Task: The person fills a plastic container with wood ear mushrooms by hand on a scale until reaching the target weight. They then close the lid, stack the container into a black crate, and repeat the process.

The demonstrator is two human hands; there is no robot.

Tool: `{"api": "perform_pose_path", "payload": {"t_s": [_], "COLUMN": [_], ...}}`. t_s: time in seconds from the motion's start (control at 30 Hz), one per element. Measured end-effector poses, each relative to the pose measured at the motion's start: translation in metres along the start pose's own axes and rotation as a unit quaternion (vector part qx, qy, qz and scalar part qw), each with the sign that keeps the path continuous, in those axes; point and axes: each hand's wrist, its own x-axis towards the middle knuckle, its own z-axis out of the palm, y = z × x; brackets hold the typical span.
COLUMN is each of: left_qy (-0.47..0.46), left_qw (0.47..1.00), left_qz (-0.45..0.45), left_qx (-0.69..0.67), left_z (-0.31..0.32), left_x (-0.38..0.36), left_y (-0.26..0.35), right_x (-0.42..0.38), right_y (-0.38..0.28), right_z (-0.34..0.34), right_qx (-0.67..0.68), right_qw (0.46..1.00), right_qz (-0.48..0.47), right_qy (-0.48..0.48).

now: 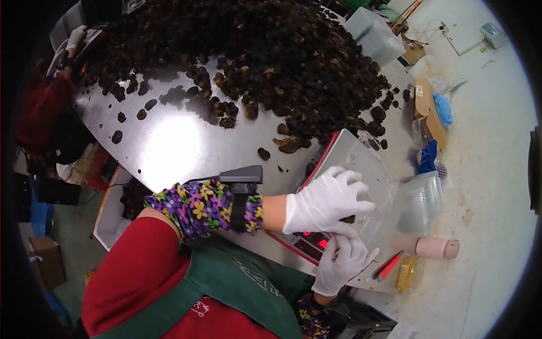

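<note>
My left hand (328, 200), in a white glove, reaches over the clear plastic container (370, 175) on the red-edged scale (299, 248). Its fingers are spread. A small dark piece (348, 219) shows beside its thumb and index finger; whether they touch it is unclear. Just below, my right hand (341, 263), also gloved, is at the container's near edge and the scale's red-lit display, fingers curled together. What lies between those fingers is hidden.
A large heap of dark, wrinkled pieces (282, 62) covers the metal table (243, 147). At right are stacked clear containers (420, 203), a pink cup (435, 247), a red-handled tool (389, 265) and cardboard (427, 107). A co-worker's gloved hand (76, 37) is at upper left.
</note>
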Motion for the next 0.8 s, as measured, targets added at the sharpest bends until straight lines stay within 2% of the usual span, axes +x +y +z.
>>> {"api": "perform_pose_path", "payload": {"t_s": [0.07, 0.1, 0.17, 0.2, 0.23, 0.3, 0.37, 0.4, 0.47, 0.5, 0.57, 0.63, 0.7, 0.73, 0.77, 0.8], "left_qy": [0.147, 0.147, 0.178, 0.159, 0.147, 0.046, -0.039, -0.04, -0.113, -0.116, -0.062, -0.058, 0.039, -0.015, -0.025, -0.048], "left_qw": [0.988, 0.986, 0.972, 0.965, 0.96, 0.955, 0.957, 0.958, 0.949, 0.949, 0.957, 0.953, 0.986, 0.985, 0.992, 0.993], "left_qz": [0.032, -0.02, -0.151, -0.207, -0.236, -0.263, -0.257, -0.255, -0.291, -0.29, -0.263, -0.289, -0.163, -0.17, -0.119, -0.108], "left_qx": [-0.048, -0.081, -0.039, -0.037, 0.043, 0.127, 0.13, 0.128, 0.044, 0.041, 0.11, 0.076, 0.001, -0.007, 0.036, 0.0], "left_z": [-0.012, -0.017, -0.016, -0.012, -0.003, 0.012, 0.012, 0.006, -0.005, -0.01, -0.022, -0.024, -0.013, -0.008, -0.003, 0.0], "left_x": [0.0, -0.004, -0.019, -0.029, -0.043, -0.075, -0.093, -0.098, -0.109, -0.114, -0.119, -0.115, -0.109, -0.108, -0.106, -0.104], "left_y": [-0.01, -0.021, -0.057, -0.081, -0.106, -0.145, -0.162, -0.16, -0.144, -0.138, -0.127, -0.132, -0.14, -0.139, -0.134, -0.129], "right_x": [0.0, 0.001, 0.0, 0.0, -0.001, -0.002, -0.001, -0.001, -0.001, -0.003, -0.004, -0.004, -0.002, 0.0, 0.001, 0.003], "right_y": [0.002, 0.002, 0.004, 0.006, 0.007, 0.009, 0.012, 0.012, 0.013, 0.015, 0.018, 0.021, 0.022, 0.021, 0.02, 0.019], "right_z": [0.0, -0.001, -0.004, -0.006, -0.007, -0.01, -0.012, -0.015, -0.023, -0.025, -0.029, -0.028, -0.026, -0.027, -0.029, -0.031], "right_qx": [-0.003, 0.006, 0.016, 0.037, 0.058, 0.065, 0.079, 0.077, 0.092, 0.089, 0.099, 0.094, 0.115, 0.114, 0.11, 0.106], "right_qw": [1.0, 1.0, 1.0, 0.999, 0.998, 0.997, 0.996, 0.996, 0.993, 0.993, 0.991, 0.992, 0.988, 0.988, 0.989, 0.989], "right_qz": [0.02, 0.017, 0.017, 0.023, 0.029, 0.036, 0.044, 0.047, 0.068, 0.07, 0.079, 0.074, 0.085, 0.083, 0.081, 0.079], "right_qy": [-0.006, -0.006, -0.005, 0.001, 0.006, 0.013, 0.024, 0.024, 0.032, 0.03, 0.039, 0.041, 0.059, 0.059, 0.059, 0.06]}}
